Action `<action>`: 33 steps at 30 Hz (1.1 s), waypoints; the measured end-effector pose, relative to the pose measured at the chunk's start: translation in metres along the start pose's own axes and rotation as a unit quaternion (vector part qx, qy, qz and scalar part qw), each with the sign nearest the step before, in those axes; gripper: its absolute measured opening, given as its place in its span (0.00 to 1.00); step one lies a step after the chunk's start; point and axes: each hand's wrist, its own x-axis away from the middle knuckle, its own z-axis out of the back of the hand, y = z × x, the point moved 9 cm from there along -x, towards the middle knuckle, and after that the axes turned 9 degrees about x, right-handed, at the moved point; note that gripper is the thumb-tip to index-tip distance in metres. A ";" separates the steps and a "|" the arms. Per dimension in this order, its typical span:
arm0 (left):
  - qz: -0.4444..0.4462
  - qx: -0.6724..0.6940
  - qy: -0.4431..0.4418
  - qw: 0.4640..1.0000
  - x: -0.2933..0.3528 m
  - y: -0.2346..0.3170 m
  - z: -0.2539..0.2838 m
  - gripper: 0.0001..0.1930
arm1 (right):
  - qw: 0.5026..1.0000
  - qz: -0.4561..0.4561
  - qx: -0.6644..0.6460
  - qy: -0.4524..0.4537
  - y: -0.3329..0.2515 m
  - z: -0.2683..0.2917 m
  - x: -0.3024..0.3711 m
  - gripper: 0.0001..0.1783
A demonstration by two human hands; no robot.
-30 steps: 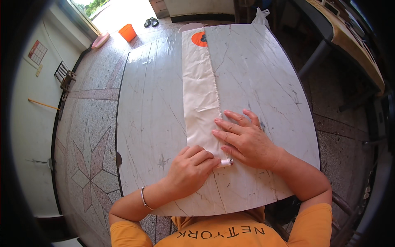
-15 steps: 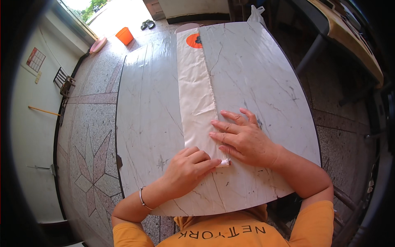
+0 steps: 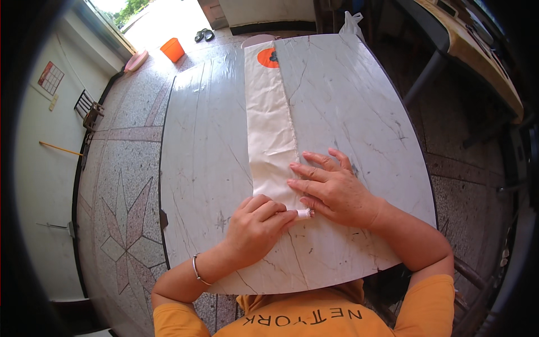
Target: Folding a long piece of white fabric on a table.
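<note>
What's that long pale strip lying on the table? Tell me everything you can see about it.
The strip looks like thin, creased, cream plastic or cloth, folded long and narrow. It lies flat down the middle of the marble-look table, with an orange round patch at its far end. Its near end is rolled into a small tight roll under the left hand. The right hand lies flat with its fingers on the strip's right edge.

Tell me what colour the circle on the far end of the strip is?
Orange, on the pale strip; the circle shows in the head view.
</note>
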 end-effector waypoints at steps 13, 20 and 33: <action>0.055 0.084 -0.081 0.992 0.000 -0.009 -0.010 0.08 | 0.999 0.014 -0.005 0.031 -0.007 0.010 -0.001 0.14; 0.043 0.049 -0.001 0.998 -0.004 -0.013 -0.001 0.05 | 1.000 0.005 -0.010 0.022 -0.003 0.008 -0.001 0.15; -0.015 -0.050 -0.037 0.998 0.000 0.005 -0.003 0.16 | 1.000 0.005 -0.012 0.013 -0.003 0.004 0.000 0.18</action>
